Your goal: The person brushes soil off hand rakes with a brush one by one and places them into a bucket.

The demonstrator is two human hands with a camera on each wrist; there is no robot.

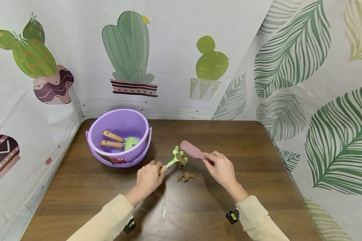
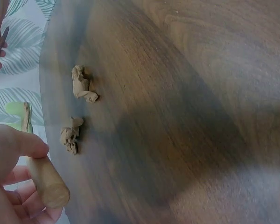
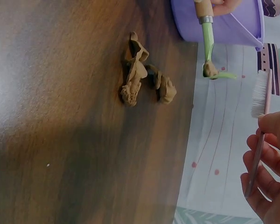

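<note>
My left hand (image 1: 149, 175) grips the wooden handle (image 2: 49, 182) of a small green hand rake (image 1: 172, 162), its head raised above the table. A lump of brown clay (image 3: 210, 69) clings to the rake's prongs. In my right hand (image 1: 221, 169) is a pink brush (image 1: 193, 150), held by its handle. Its white bristles (image 3: 259, 93) face the rake head, with a small gap between them in the right wrist view. Below the tools, torn clay pieces (image 1: 187, 176) lie on the brown table (image 1: 205, 207).
A purple bucket (image 1: 120, 120) stands at the back left of the table. Inside it lie two tools with wooden handles (image 1: 112, 136), at least one with a green head (image 1: 131, 143). A curtain (image 1: 172, 67) printed with cacti and leaves hangs behind the table.
</note>
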